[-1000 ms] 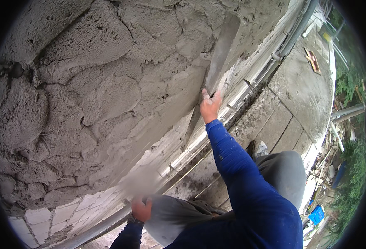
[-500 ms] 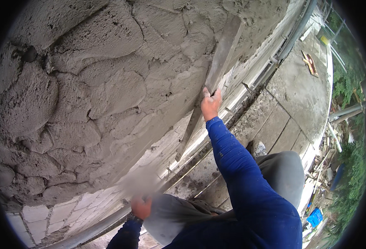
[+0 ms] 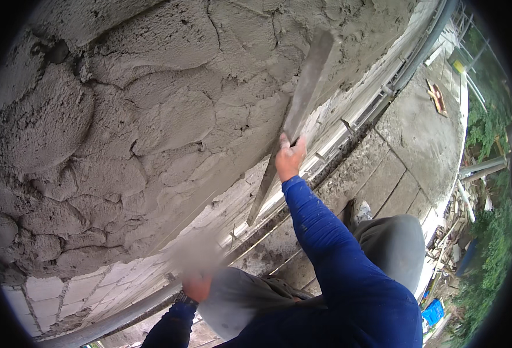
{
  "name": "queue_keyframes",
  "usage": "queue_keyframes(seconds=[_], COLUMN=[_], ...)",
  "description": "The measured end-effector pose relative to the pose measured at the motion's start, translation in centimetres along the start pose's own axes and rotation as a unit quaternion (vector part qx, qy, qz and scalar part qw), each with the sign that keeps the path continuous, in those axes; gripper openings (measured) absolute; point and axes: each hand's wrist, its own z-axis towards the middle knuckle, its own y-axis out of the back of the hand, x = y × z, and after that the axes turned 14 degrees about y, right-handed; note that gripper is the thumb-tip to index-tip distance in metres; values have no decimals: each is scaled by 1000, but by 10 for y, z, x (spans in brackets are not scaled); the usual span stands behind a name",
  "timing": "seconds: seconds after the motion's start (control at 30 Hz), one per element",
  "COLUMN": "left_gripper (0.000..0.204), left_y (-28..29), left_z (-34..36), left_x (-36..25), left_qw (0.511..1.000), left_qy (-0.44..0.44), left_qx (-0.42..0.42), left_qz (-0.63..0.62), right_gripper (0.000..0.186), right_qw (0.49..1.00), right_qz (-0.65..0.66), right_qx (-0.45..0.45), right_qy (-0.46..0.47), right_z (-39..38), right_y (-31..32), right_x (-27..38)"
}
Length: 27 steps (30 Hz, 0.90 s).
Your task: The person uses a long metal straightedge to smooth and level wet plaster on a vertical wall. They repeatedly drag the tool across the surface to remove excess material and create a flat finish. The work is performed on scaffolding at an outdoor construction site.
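Observation:
A long flat metal straightedge (image 3: 308, 75) lies slanted against the wall of rough, lumpy grey mortar (image 3: 122, 174), along its smoother band beside bare white blockwork (image 3: 44, 287). My right hand (image 3: 291, 153), fingertips caked grey, grips the straightedge a little below its middle. At the bottom left, my left hand (image 3: 195, 285) is closed beside my left knee, holding something that I cannot make out: a blurred patch covers its fingers and whatever is in them.
A concrete walkway (image 3: 409, 145) with grooved joints runs along the wall beside a grey pipe (image 3: 418, 64). A wooden-handled float (image 3: 437, 97) lies on it farther along. Beyond its edge are scrap boards (image 3: 447, 249), poles, a blue object (image 3: 433, 312) and greenery. My foot (image 3: 361, 210) rests on the walkway.
My view has swung slightly, so the wall sits farther right in the picture. My right hand and the straightedge have moved a little leftward over the mortar. My left hand stays low.

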Motion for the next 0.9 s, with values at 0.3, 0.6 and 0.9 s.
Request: queue_keyframes(seconds=[0.3,0.6,0.9], left_gripper=[16,19,19], left_y=[-1,-1,4], left_z=[2,1,-11], left_x=[5,4,14], left_qw=[999,1000,1000], left_qy=[-31,3,15], left_qx=[-8,-12,-24], left_qz=[4,-9,-10], right_gripper=[35,32,48], right_qw=[998,998,999], right_qz=[41,45,18], right_qx=[53,35,50], right_qy=[2,-2,12], right_z=[-71,-39,-27], right_y=[-14,-3,-4], right_x=[33,10,25])
